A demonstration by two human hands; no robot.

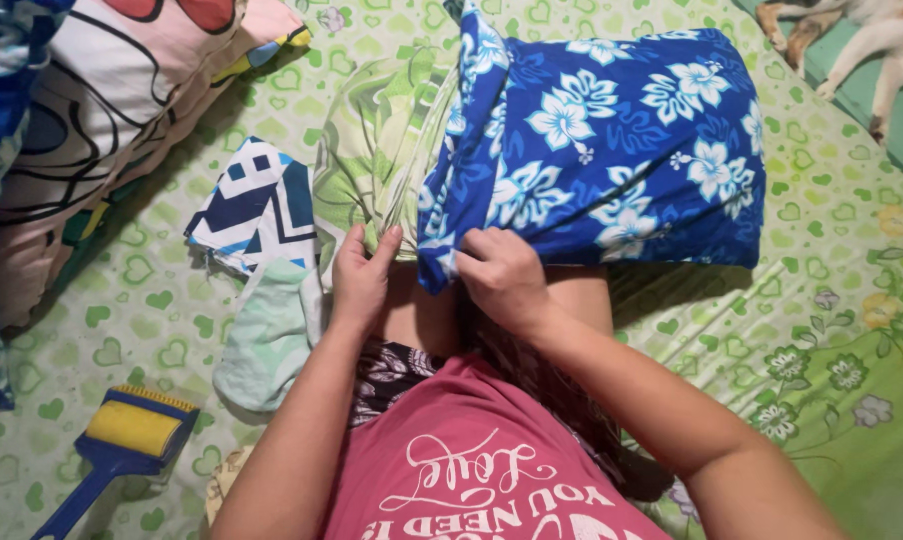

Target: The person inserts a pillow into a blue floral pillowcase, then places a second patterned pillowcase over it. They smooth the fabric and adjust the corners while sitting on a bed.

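A pillow in a green leaf-print cover lies across my lap on the bed. A blue pillowcase with white flowers covers its right part, its open edge bunched near the middle. My left hand presses on the lower edge of the green pillow, fingers together. My right hand grips the bunched edge of the blue pillowcase.
A folded blue-and-white patterned cloth and a pale mint cloth lie left of my lap. A blue-handled yellow lint roller rests at lower left. Stacked pillows sit at upper left. An animal lies at upper right on the green heart-print sheet.
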